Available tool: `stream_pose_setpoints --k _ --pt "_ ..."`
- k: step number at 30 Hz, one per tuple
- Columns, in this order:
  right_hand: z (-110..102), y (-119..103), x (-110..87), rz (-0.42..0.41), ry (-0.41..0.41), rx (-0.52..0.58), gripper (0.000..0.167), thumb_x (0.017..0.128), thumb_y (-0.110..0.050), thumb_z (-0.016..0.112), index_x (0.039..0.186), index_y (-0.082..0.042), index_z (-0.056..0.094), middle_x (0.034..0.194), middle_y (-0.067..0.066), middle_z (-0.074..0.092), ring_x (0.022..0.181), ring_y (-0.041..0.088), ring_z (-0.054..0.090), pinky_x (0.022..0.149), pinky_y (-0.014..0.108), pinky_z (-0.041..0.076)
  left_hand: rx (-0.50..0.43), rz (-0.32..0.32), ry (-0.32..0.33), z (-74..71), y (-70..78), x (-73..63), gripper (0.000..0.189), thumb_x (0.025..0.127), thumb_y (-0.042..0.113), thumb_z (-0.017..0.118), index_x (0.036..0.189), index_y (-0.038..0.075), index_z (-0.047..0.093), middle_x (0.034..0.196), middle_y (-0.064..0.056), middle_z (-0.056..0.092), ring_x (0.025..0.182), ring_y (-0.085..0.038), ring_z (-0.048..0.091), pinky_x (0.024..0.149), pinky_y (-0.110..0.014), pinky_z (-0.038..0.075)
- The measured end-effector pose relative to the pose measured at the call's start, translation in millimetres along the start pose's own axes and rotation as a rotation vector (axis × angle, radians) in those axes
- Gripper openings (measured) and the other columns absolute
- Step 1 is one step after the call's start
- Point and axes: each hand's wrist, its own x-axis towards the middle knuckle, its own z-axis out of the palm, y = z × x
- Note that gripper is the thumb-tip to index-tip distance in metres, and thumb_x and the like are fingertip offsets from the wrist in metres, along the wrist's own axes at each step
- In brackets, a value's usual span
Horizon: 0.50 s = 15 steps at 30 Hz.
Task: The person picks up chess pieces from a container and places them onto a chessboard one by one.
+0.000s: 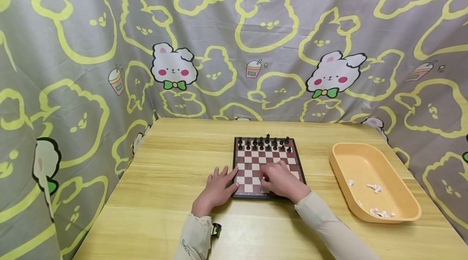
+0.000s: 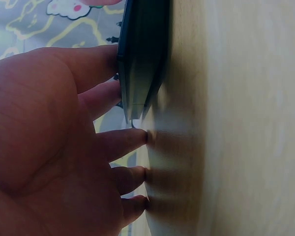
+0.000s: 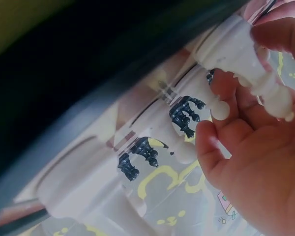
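A brown-and-cream chessboard (image 1: 252, 161) lies on the table, with black chess pieces (image 1: 268, 139) lined up in two rows along its far side. My left hand (image 1: 215, 190) rests at the board's left edge, thumb and index finger against it; the other fingertips (image 2: 140, 136) touch the tabletop, spread apart. Over the near right part of the board, my right hand (image 1: 280, 178) pinches a white chess piece (image 3: 273, 93) between thumb and curled fingers. Beside it in the right wrist view stand more white pieces, among them a round-topped pawn (image 3: 187, 150) and a larger piece (image 3: 101, 196) close to the camera.
To the right stands an orange tray (image 1: 360, 166) holding several loose white chess pieces (image 1: 374, 188). The wooden table (image 1: 164, 158) reaches back to a grey curtain (image 1: 219, 105) printed with yellow outlines and white rabbits. A small dark clip-like item (image 1: 216, 230) sits at my left sleeve.
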Motion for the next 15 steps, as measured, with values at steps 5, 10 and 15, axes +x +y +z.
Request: stream_pose_setpoints --k 5,10,15 --pt "-0.9 -0.6 -0.1 0.013 -0.019 0.004 0.019 0.086 -0.012 0.071 0.077 -0.023 0.059 0.071 -0.016 0.053 0.068 0.006 0.048 0.079 0.039 0.034 0.004 -0.002 0.0 1.4 -1.5 0.5 0.055 0.107 0.033 0.053 0.158 0.013 0.045 0.162 -0.03 0.032 0.152 -0.057 0.011 0.12 -0.071 0.009" --pt "-0.9 0.0 -0.7 0.005 -0.011 0.009 0.021 0.086 -0.011 0.07 0.075 -0.023 0.057 0.07 -0.016 0.052 0.068 0.005 0.048 0.078 0.038 0.032 -0.004 -0.001 0.003 1.2 -1.2 0.1 0.055 0.107 0.033 0.053 0.158 0.013 0.045 0.162 -0.03 0.031 0.152 -0.057 0.011 0.12 -0.071 0.008" --pt "-1.9 -0.2 -3.0 0.016 0.003 0.033 0.008 0.085 -0.016 0.073 0.09 -0.019 0.066 0.077 -0.012 0.057 0.074 0.007 0.051 0.082 0.041 0.034 -0.005 -0.003 0.001 1.9 -1.6 0.8 0.055 0.107 0.032 0.053 0.159 0.014 0.044 0.163 -0.03 0.03 0.152 -0.057 0.009 0.121 -0.07 0.007"
